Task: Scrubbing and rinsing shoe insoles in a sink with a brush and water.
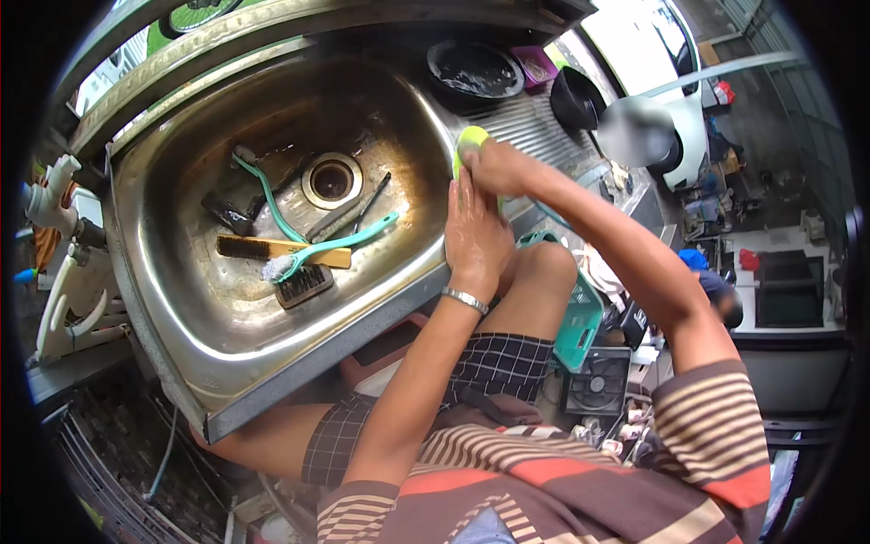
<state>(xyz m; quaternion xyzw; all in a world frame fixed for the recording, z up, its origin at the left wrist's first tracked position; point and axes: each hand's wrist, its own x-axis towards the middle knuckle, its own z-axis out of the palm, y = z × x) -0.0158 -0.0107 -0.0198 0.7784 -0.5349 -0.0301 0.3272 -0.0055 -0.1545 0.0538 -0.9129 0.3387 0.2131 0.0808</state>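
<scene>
My right hand (pixel 500 169) is closed on a bright yellow-green object (pixel 472 139) at the sink's right rim. Its kind is not clear, since both hands cover most of it. Wet and wearing a metal watch band, my left hand (pixel 477 238) lies with straight fingers against the same object, touching my right hand. Inside the metal sink (pixel 208 349) are two turquoise-handled brushes, one (pixel 265 189) reaching toward the far left and another (pixel 349 241) crossing a wooden brush (pixel 324 257). A dark-bristled brush (pixel 304 286) sits nearest me.
A round drain (pixel 332 181) opens in the sink floor. Beyond the ridged drainboard (pixel 535 122) stand a black basin (pixel 475 69), a purple container (pixel 536 65) and a black bowl (pixel 577 98). A green basket (pixel 580 319) is beside my knee. Left of the sink is a white tap-like fitting (pixel 56 201).
</scene>
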